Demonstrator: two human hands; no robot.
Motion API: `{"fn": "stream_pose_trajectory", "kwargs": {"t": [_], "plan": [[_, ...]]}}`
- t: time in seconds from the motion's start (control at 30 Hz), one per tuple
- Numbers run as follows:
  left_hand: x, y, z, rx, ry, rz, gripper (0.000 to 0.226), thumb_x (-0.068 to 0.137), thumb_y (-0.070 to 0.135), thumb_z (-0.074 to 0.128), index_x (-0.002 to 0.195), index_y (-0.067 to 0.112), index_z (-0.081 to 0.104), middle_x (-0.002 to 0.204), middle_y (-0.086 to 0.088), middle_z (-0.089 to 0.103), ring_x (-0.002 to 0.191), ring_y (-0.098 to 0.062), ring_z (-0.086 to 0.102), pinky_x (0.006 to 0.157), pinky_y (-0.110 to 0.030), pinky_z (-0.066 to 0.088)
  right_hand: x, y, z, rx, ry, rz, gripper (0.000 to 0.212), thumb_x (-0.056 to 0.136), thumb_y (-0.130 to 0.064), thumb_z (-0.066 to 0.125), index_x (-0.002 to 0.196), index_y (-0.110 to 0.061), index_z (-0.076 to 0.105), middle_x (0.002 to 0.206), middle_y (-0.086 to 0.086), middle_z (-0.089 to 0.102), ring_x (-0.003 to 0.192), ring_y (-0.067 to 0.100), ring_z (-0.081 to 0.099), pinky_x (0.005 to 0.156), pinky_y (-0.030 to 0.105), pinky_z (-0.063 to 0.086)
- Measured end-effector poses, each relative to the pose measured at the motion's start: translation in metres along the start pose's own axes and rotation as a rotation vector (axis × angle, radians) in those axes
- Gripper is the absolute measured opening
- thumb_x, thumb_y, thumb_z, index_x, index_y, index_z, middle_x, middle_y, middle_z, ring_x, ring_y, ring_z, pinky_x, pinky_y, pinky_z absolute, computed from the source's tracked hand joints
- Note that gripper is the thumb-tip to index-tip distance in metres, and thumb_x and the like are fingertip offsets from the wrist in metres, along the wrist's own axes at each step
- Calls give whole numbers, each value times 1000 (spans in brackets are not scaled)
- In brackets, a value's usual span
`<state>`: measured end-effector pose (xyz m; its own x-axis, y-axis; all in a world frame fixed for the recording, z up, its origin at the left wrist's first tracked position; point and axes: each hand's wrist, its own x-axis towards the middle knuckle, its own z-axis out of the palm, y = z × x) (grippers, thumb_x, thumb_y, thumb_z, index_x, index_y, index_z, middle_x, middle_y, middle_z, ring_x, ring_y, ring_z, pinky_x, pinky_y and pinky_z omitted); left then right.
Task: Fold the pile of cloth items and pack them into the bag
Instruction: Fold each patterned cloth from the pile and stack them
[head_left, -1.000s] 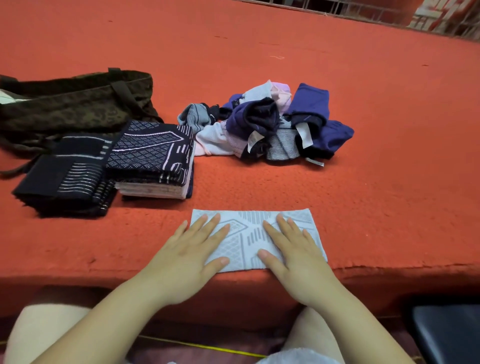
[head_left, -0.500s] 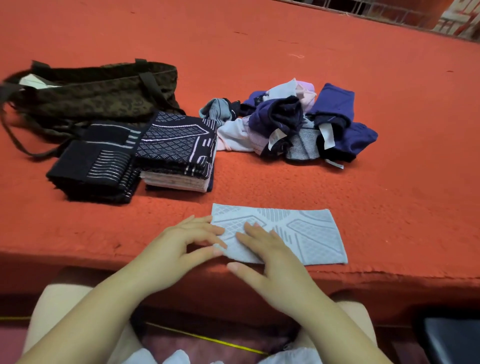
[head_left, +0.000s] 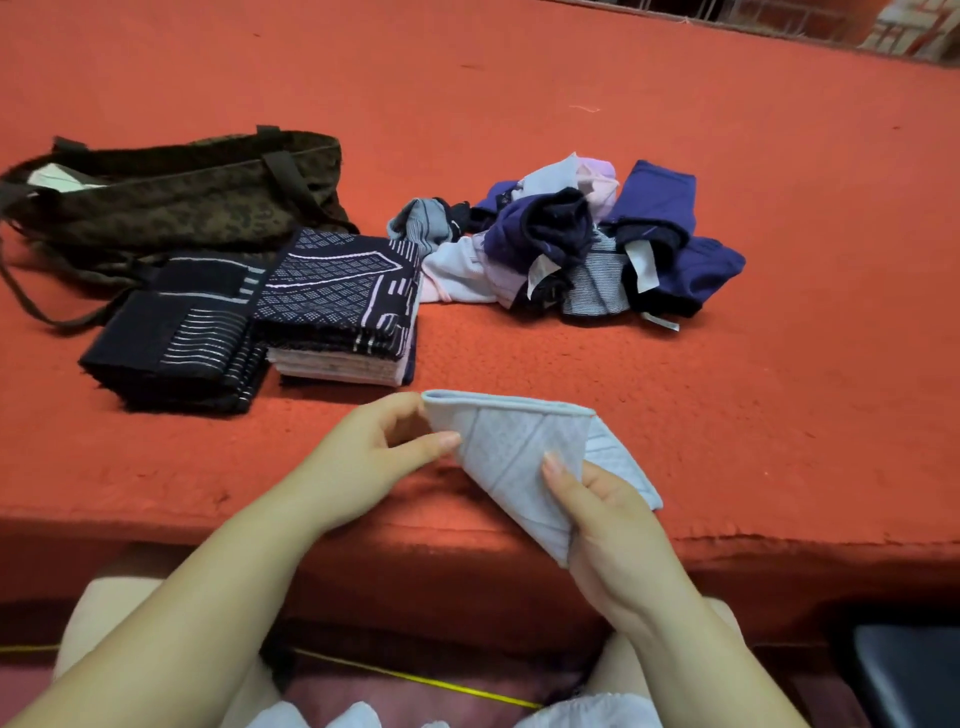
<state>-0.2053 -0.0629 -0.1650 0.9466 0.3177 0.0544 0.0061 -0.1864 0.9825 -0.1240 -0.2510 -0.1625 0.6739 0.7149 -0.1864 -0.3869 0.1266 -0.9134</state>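
A pale blue patterned cloth (head_left: 519, 447) is lifted at its left end and folded over toward the right, near the front edge of the red surface. My left hand (head_left: 363, 457) pinches its upper left corner between thumb and fingers. My right hand (head_left: 602, 519) grips its lower edge, thumb on top. Behind lies a pile of unfolded cloths (head_left: 576, 244) in purple, navy, white and grey. Two stacks of folded dark cloths (head_left: 176, 338) (head_left: 343, 306) sit at the left. The brown patterned bag (head_left: 171, 197) lies behind them.
The red carpeted surface (head_left: 779, 389) stretches wide to the right and far side. Its front edge runs just under my hands. A dark seat corner (head_left: 904, 675) shows at the lower right, below the surface.
Both hands went from pressing flat on the pale cloth to taking hold of its left end and lifting it over toward the right. The camera view shifted slightly left.
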Motion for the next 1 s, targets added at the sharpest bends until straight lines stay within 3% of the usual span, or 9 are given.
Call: {"fn": "stream_pose_trajectory", "kwargs": {"t": [0.07, 0.13, 0.37, 0.47, 0.57, 0.7, 0.8, 0.9, 1.0], "plan": [[4, -1, 14, -39, 2, -31, 19, 88, 15, 63, 102, 3, 63, 98, 2, 71, 91, -3, 63, 81, -14, 46, -4, -2, 0, 57, 16, -16, 34, 80, -19, 71, 108, -1, 66, 112, 13, 69, 108, 24, 64, 91, 29, 52], [9, 0, 26, 16, 14, -26, 24, 86, 29, 66, 90, 6, 62, 85, 2, 67, 80, -8, 58, 76, -23, 44, -8, -6, -5, -4, 88, -76, 36, 78, -13, 73, 111, -4, 63, 108, 10, 71, 103, 21, 67, 85, 27, 53], [31, 9, 51, 281, -4, -96, 35, 74, 55, 56, 89, 24, 64, 86, 7, 71, 79, -13, 64, 82, -43, 51, -16, -17, -43, -777, 457, -314, 65, 77, -8, 75, 121, -43, 44, 84, -11, 63, 69, 2, 61, 64, 11, 46], [36, 8, 58, 462, -15, -129, 21, 82, 44, 65, 98, 30, 64, 97, 13, 67, 91, -9, 62, 88, -33, 47, -17, -14, -57, -927, 541, -285, 66, 76, -12, 77, 130, -34, 45, 77, -10, 58, 67, 1, 55, 64, 14, 43], [37, 11, 65, 630, -34, -110, 28, 84, 34, 67, 112, 29, 64, 106, 8, 59, 101, -10, 54, 90, -25, 39, -18, -13, -65, -1027, 600, -249, 65, 74, -16, 78, 131, -25, 49, 74, -13, 58, 68, 3, 55, 73, 30, 47], [41, 14, 66, 701, -83, -166, 38, 81, 37, 69, 118, 30, 61, 110, 7, 53, 108, -12, 51, 98, -30, 38, -17, -16, -70, -1124, 583, -167, 61, 70, -25, 79, 125, -25, 54, 85, -9, 58, 86, 20, 58, 84, 45, 47], [47, 21, 65, 702, -127, -232, 45, 76, 36, 75, 118, 30, 60, 107, 9, 53, 100, -10, 52, 90, -26, 40, -13, -21, -73, -1182, 528, -69, 52, 70, -30, 79, 118, -26, 57, 95, -4, 61, 92, 21, 59, 87, 44, 47], [51, 30, 64, 619, -203, -326, 40, 71, 30, 80, 107, 26, 65, 93, 11, 61, 82, -8, 56, 70, -21, 42, -10, -30, -75, -1139, 453, 49, 39, 71, -28, 79, 103, -30, 57, 91, -7, 63, 87, 17, 62, 84, 38, 48], [49, 33, 63, 375, -247, -413, 23, 73, 30, 79, 91, 18, 71, 88, 2, 72, 79, -13, 65, 78, -30, 51, -10, -34, -73, -1056, 379, 75, 24, 69, -17, 80, 86, -24, 64, 78, -5, 63, 70, 13, 59, 70, 32, 47]]}}
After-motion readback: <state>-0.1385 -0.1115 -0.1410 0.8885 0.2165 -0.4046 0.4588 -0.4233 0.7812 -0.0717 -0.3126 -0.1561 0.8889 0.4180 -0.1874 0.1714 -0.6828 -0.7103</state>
